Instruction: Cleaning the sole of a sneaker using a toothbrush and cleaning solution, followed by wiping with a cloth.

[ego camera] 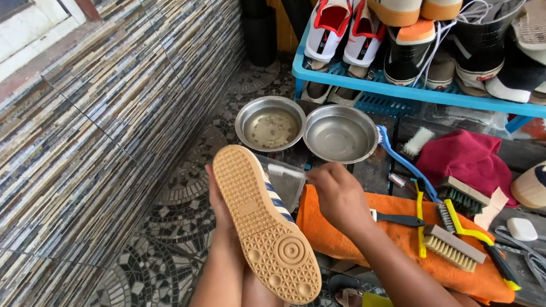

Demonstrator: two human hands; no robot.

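A white sneaker with blue stripes and a tan gum-rubber sole (266, 226) is held sole-up over the person's lap, the left hand (217, 201) behind it, fingers wrapped round its far side. The right hand (338, 193), fingers closed on a small clear-handled brush (284, 171), touches the shoe's side. Just beyond the fingers stand two round steel bowls (340, 133); beneath the right wrist lies an orange towel (348, 235).
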